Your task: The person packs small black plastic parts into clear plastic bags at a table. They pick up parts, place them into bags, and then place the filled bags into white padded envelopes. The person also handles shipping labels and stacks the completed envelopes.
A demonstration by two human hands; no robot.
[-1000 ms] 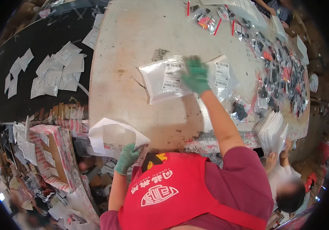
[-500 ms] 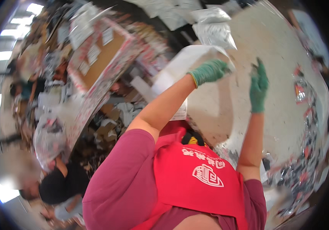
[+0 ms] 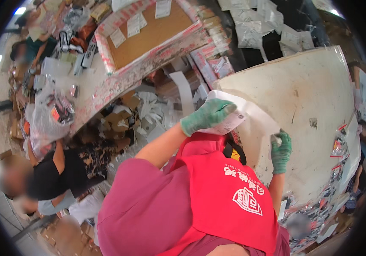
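A strip of white paper labels [image 3: 257,116], printed on its lower side, stretches between my hands in front of the red apron. My left hand [image 3: 210,115], in a green glove, is closed on its left part, thumb over the paper. At the strip's right end is my right hand [image 3: 280,149], also green-gloved. Its fingers are pinched there on the paper's edge. The strip sags in a curve over the near side of the pale tabletop [image 3: 315,94].
Clear plastic parcels [image 3: 251,32] lie on a dark surface beyond the table. A cardboard-lined tray [image 3: 148,36] with paper slips stands far left. A co-worker in black [image 3: 57,175] is beside a plastic bag [image 3: 52,113]. Small packets [image 3: 340,143] lie along the right edge.
Both hands have come down and nearer my body; the right hand, earlier apart with fingers raised, now pinches the strip. The view has turned, bringing more of the left tray into sight.
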